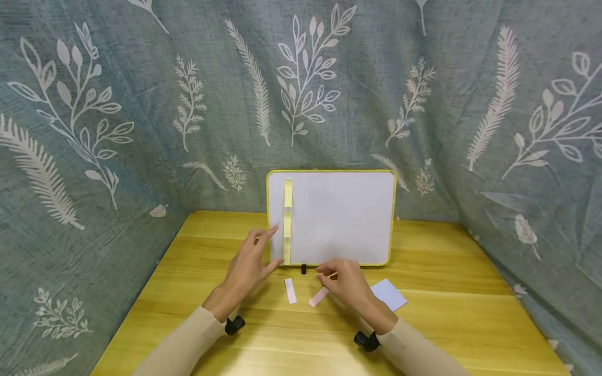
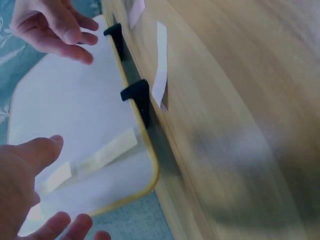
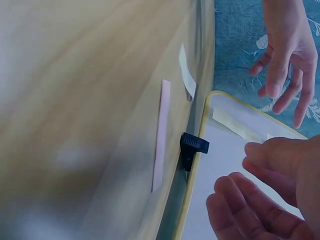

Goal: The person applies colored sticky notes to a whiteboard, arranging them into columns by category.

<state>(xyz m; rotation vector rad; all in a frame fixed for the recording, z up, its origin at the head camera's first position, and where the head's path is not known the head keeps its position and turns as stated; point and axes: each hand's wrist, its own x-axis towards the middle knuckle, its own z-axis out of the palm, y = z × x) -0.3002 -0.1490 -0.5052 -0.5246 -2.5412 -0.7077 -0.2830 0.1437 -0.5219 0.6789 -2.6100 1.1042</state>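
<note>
A whiteboard (image 1: pixel 343 216) with a yellow frame stands upright on the table. Three yellow paper strips (image 1: pixel 288 223) run in a column down its left side. Beside that column is my left hand (image 1: pixel 246 266), fingers and thumb spread, nothing held. My right hand (image 1: pixel 345 282) hovers by the board's lower edge, its fingers loosely bent with nothing between them. Below it on the table lies a pink paper strip (image 3: pixel 161 135), partly covered by the hand in the head view. Further left lies a white strip (image 1: pixel 290 291), one end curling up in the left wrist view.
A pale blue paper square (image 1: pixel 389 294) lies right of my right wrist, partly hidden by it. Black clips (image 2: pixel 140 97) support the board's bottom edge. Behind the wooden table (image 1: pixel 437 313) hangs a leaf-patterned curtain (image 1: pixel 329 141).
</note>
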